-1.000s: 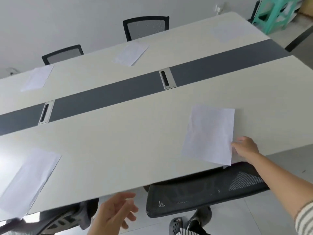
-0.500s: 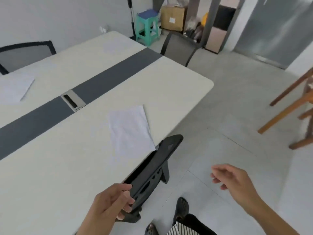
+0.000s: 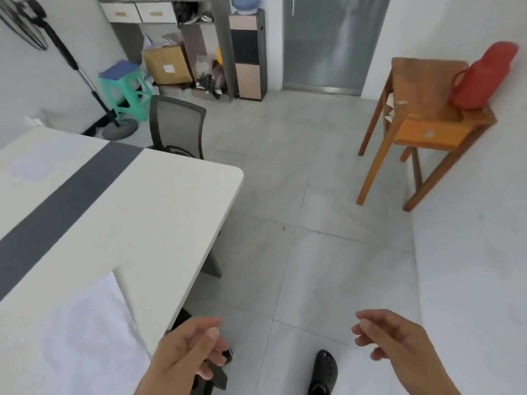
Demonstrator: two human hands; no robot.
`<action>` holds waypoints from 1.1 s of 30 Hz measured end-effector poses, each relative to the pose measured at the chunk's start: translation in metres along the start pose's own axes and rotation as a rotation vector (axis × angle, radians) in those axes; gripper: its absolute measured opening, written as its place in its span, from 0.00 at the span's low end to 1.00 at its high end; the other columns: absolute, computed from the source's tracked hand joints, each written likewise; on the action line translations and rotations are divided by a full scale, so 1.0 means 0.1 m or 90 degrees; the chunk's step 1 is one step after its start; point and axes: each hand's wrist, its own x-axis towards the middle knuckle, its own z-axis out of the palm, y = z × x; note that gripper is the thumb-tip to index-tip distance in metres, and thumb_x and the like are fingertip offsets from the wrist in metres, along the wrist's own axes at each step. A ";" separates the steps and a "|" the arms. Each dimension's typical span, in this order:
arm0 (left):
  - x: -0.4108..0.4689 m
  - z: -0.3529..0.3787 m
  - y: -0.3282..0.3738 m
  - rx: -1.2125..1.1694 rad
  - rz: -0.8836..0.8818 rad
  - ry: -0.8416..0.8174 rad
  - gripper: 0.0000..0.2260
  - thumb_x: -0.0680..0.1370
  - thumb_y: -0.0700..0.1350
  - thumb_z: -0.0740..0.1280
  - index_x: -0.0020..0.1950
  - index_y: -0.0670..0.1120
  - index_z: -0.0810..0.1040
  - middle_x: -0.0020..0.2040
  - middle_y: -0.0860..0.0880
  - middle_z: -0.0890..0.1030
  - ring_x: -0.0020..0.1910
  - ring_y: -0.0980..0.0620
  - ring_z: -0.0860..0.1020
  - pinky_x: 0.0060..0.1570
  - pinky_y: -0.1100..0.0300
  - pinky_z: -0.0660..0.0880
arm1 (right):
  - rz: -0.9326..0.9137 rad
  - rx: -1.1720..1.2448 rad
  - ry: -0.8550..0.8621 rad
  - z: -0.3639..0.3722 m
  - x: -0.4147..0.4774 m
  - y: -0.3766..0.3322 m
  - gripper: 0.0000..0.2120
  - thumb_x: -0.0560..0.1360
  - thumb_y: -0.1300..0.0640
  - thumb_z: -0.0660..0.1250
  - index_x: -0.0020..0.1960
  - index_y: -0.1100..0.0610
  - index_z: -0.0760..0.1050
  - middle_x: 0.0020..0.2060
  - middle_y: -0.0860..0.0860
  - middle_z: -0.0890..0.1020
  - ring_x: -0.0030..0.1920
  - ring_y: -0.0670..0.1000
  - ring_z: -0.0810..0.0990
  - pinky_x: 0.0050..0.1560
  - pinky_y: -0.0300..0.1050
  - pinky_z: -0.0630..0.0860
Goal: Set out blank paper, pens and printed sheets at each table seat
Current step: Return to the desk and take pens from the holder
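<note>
Sheet of paper [image 3: 79, 337] lies flat on the table [image 3: 171, 201], at its near edge, low on the left of the view; thin, light and limp, it will likely slide on the smooth top and crease if pinched hard; best taken at a corner, or at an edge drawn just past the table rim, thumb above and fingers below; the left hand [image 3: 185, 357] hangs just right of the sheet, off the table edge, above a dark chair part [image 3: 221, 379], fingers loosely curled round nothing; the right hand [image 3: 399, 346] is well apart from the sheet, over the floor, likewise slack and empty; a second sheet [image 3: 28, 166], fainter, lies across the table.
</note>
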 end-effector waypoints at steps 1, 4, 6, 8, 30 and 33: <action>0.18 0.14 0.13 -0.001 0.010 -0.004 0.08 0.78 0.33 0.63 0.51 0.40 0.81 0.38 0.38 0.84 0.34 0.42 0.82 0.29 0.56 0.77 | -0.004 0.001 -0.001 -0.11 0.17 -0.08 0.06 0.75 0.68 0.67 0.47 0.61 0.82 0.36 0.57 0.86 0.35 0.53 0.85 0.34 0.46 0.75; 0.62 0.50 0.47 -0.016 0.039 -0.011 0.08 0.78 0.34 0.63 0.51 0.40 0.81 0.38 0.38 0.84 0.34 0.43 0.82 0.29 0.56 0.77 | -0.019 -0.005 -0.012 -0.39 0.69 -0.38 0.07 0.76 0.68 0.67 0.46 0.60 0.82 0.36 0.56 0.86 0.35 0.52 0.85 0.34 0.44 0.75; 0.86 0.67 0.65 -0.029 0.040 -0.024 0.08 0.78 0.34 0.63 0.51 0.41 0.81 0.39 0.38 0.84 0.35 0.43 0.82 0.30 0.55 0.76 | -0.023 -0.011 -0.022 -0.54 1.01 -0.57 0.07 0.76 0.68 0.67 0.46 0.60 0.82 0.37 0.56 0.86 0.35 0.52 0.85 0.34 0.44 0.75; 1.10 0.78 0.79 -0.041 0.033 -0.030 0.08 0.78 0.34 0.63 0.51 0.40 0.81 0.39 0.38 0.84 0.35 0.43 0.82 0.30 0.55 0.76 | -0.025 -0.012 -0.026 -0.62 1.33 -0.74 0.07 0.76 0.68 0.67 0.46 0.60 0.82 0.37 0.56 0.86 0.35 0.52 0.85 0.35 0.45 0.75; 5.79 0.68 3.42 -0.035 0.066 -0.023 0.08 0.78 0.34 0.63 0.53 0.40 0.81 0.38 0.39 0.84 0.34 0.45 0.82 0.29 0.58 0.76 | -0.042 0.027 0.009 -0.39 5.60 -3.22 0.07 0.75 0.70 0.67 0.46 0.61 0.82 0.35 0.56 0.86 0.34 0.52 0.85 0.34 0.48 0.76; 6.42 0.72 3.68 -0.054 0.051 0.005 0.09 0.78 0.35 0.62 0.53 0.40 0.81 0.39 0.38 0.84 0.35 0.44 0.82 0.30 0.56 0.77 | -0.024 0.023 -0.005 -0.40 6.34 -3.50 0.07 0.75 0.68 0.66 0.46 0.59 0.81 0.35 0.54 0.87 0.35 0.50 0.85 0.35 0.46 0.76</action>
